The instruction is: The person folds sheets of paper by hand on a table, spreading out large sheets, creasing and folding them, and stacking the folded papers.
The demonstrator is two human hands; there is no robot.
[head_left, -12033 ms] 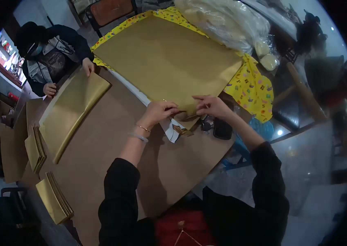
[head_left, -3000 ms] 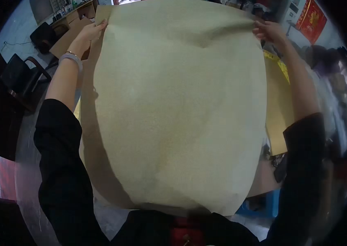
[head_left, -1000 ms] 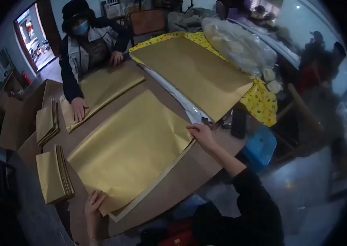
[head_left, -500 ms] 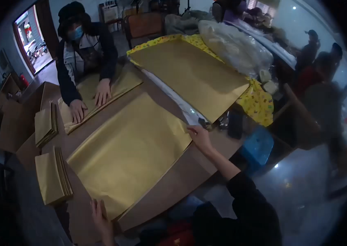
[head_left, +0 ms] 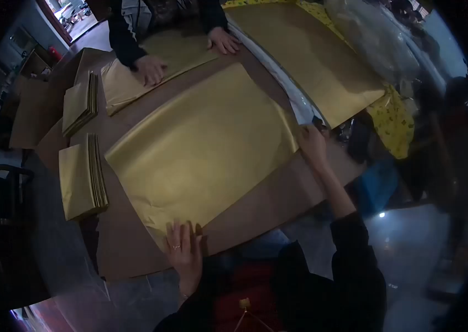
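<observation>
Head view; creased, glossy gold sheet [head_left: 206, 155]

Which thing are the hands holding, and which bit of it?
A big sheet of gold paper. The right hand seems to pinch its right corner, while the left hand has its fingers spread on the near corner.

The gold sheet [head_left: 200, 149], held up across the frame three seconds ago, has been laid on the table. The pale strip once shown along its lower right edge is now covered. The left hand [head_left: 183, 246] has been brought over its bottom corner. The co-worker's hands [head_left: 152, 69] have been spread apart at the top, and the co-worker's head has been cut off by the frame.
</observation>
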